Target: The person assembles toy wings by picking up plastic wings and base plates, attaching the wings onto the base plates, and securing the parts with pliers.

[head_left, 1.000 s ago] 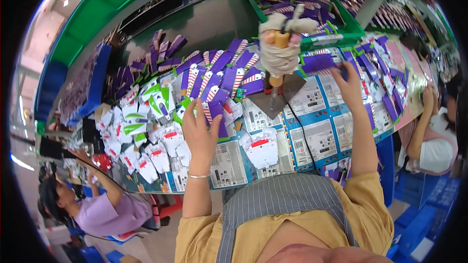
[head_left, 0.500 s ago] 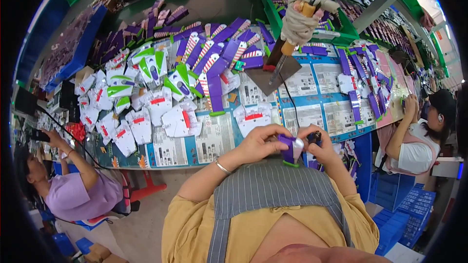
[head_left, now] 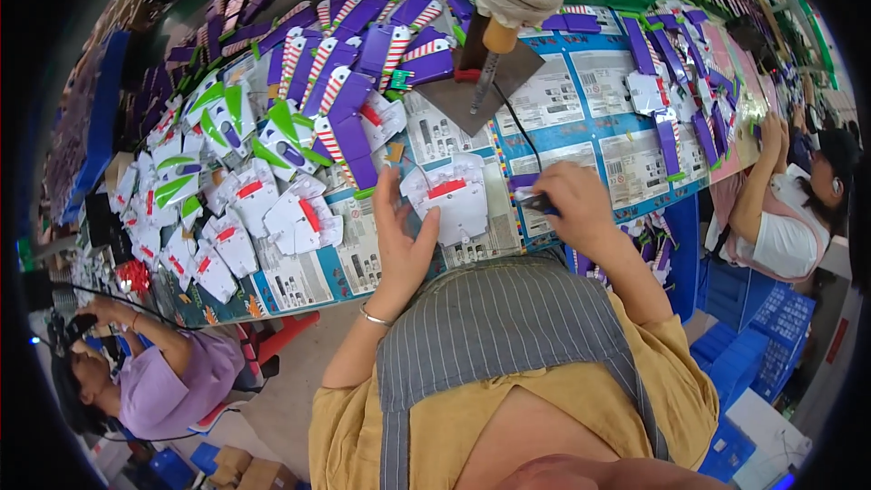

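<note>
My left hand (head_left: 405, 249) is at the left edge of a white panel (head_left: 458, 207) with a red strip, thumb and fingers spread wide apart; whether they touch the panel I can't quite tell. The fingers of my right hand (head_left: 579, 206) are closed on a small dark object (head_left: 539, 203), too covered to make out, just right of the panel on the table (head_left: 626, 159). Beyond the panel, a metal-shafted tool (head_left: 487, 82) with a cloth-wrapped handle points down over a dark plate (head_left: 445, 102). Purple striped pieces (head_left: 370, 52) are heaped to the left.
</note>
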Demonstrator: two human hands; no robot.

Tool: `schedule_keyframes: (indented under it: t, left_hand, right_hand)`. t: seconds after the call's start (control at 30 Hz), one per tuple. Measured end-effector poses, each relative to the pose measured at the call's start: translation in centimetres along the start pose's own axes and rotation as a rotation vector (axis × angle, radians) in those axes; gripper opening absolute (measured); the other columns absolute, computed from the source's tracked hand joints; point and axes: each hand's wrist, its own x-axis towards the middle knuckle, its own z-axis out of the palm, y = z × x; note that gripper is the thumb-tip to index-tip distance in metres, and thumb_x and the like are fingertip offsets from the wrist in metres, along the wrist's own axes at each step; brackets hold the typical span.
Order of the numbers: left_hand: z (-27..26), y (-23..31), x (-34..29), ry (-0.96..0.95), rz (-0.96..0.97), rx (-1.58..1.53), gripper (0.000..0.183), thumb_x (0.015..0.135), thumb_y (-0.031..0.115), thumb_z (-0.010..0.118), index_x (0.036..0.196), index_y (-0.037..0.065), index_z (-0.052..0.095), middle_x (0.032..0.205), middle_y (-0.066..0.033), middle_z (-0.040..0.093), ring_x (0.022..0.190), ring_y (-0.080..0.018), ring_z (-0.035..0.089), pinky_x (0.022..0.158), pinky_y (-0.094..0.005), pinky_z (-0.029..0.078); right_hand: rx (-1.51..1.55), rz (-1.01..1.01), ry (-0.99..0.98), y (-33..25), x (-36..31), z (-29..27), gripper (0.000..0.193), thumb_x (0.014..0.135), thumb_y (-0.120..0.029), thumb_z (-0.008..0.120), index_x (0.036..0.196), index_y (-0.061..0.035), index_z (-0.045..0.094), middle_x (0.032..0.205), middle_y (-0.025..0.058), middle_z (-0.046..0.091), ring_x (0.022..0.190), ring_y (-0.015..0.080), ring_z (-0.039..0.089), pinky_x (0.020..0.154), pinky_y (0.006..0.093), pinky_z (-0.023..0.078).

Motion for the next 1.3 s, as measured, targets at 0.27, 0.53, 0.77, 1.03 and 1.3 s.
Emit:
schedule_keyframes:
  t: [0.27, 0.53, 0.77, 1.03, 1.3]
  left_hand:
    - [2.2, 1.2, 0.8, -0.257, -0.201, -0.310, 0.062, 0.091, 0.012, 0.056, 0.142, 0.009, 0.020, 0.125, -0.0125, 0.045, 0.112, -0.0171, 0.047, 0.095, -0.0296, 0.038]
    - [1.0, 1.8, 1.4, -0.356, -0.397, -0.448, 0.063, 0.091, 0.014, 0.056, 0.142, 0.009, 0.020, 0.125, -0.0100, 0.045, 0.112, -0.0156, 0.046, 0.096, -0.0291, 0.037]
    - [0.4, 2.2, 1.4, -0.366, -0.372, -0.442, 0.062, 0.091, 0.013, 0.056, 0.142, 0.010, 0.021, 0.125, -0.0097, 0.047, 0.113, -0.0153, 0.045, 0.097, -0.0290, 0.036]
    - [-0.2, 1.9, 1.0, -0.368, -0.331, -0.432, 0.062, 0.090, 0.012, 0.057, 0.141, 0.011, 0.023, 0.126, -0.0096, 0.047, 0.113, -0.0155, 0.045, 0.097, -0.0290, 0.036]
    - [0.0, 3.0, 1.6, -0.235, -0.555, -0.695, 0.062, 0.090, 0.012, 0.056, 0.143, 0.012, 0.023, 0.131, -0.0104, 0.044, 0.117, -0.0180, 0.046, 0.096, -0.0312, 0.041]
  right_hand:
    - [0.008, -0.356, 0.022, 0.5, 2.2, 1.8, 0.019, 0.066, -0.010, 0.065, 0.082, -0.0117, 0.056, 0.091, 0.0004, 0.058, 0.082, 0.0167, 0.055, 0.070, 0.0310, 0.040]
    - [0.425, -0.023, -0.164, 0.8, 1.7, 1.4, 0.039, 0.054, 0.003, 0.068, 0.088, -0.0114, 0.053, 0.092, 0.0032, 0.054, 0.089, 0.0256, 0.055, 0.070, 0.0346, 0.040]
    - [0.313, -0.080, -0.121, -0.3, 1.5, 1.5, 0.032, 0.060, 0.000, 0.068, 0.087, -0.0117, 0.055, 0.091, 0.0034, 0.053, 0.084, 0.0228, 0.055, 0.071, 0.0337, 0.041]
    - [0.582, 0.153, -0.177, -1.0, 1.3, 2.7, 0.034, 0.073, -0.006, 0.070, 0.105, -0.0107, 0.059, 0.089, 0.0074, 0.051, 0.082, 0.0249, 0.054, 0.070, 0.0329, 0.046]
    - [0.373, 0.125, -0.318, -1.5, 2.0, 1.3, 0.039, 0.080, -0.015, 0.064, 0.117, -0.0156, 0.053, 0.089, 0.0094, 0.053, 0.081, 0.0277, 0.057, 0.069, 0.0360, 0.047]
